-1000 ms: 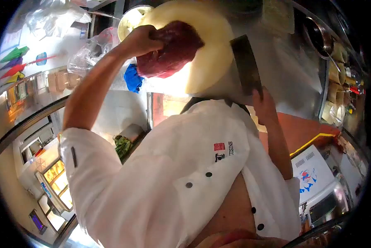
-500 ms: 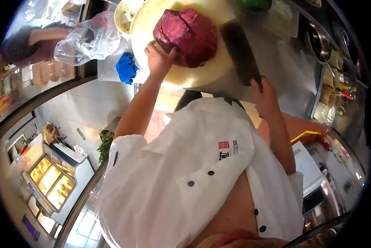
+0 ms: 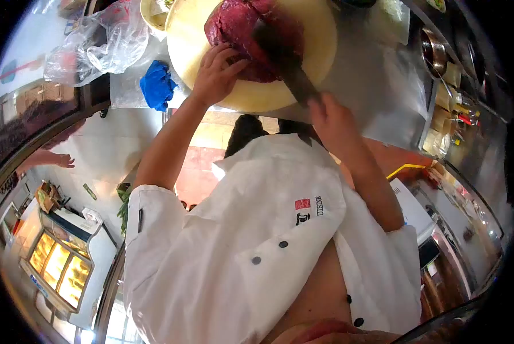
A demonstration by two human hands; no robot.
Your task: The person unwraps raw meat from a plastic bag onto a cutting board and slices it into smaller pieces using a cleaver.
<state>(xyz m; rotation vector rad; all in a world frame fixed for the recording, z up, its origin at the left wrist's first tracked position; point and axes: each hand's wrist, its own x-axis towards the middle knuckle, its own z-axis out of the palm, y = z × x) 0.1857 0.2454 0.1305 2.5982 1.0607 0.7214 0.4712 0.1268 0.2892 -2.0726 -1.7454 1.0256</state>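
Observation:
A large lump of dark red raw meat (image 3: 228, 26) lies on a round, pale yellow chopping board (image 3: 188, 34) at the top of the view. My left hand (image 3: 215, 74) grips the meat's near left side, fingers curled over it and thumb pointing right. In my right hand (image 3: 334, 120) is the handle of a cleaver (image 3: 297, 77). Its dark, blurred blade reaches up and left across the right part of the meat and hides some of it. Whether the edge cuts into the meat I cannot tell.
Left of the board are a crumpled blue cloth (image 3: 158, 86), a clear plastic bag (image 3: 110, 43) and a pale bowl (image 3: 153, 16). Metal pots (image 3: 434, 51) stand at the right. Another person's hand (image 3: 59, 159) shows at far left, beyond the counter edge.
The cleaver has swung left from beside the board onto the meat. My left hand has shifted further onto the meat's near side. The camera view has moved slightly.

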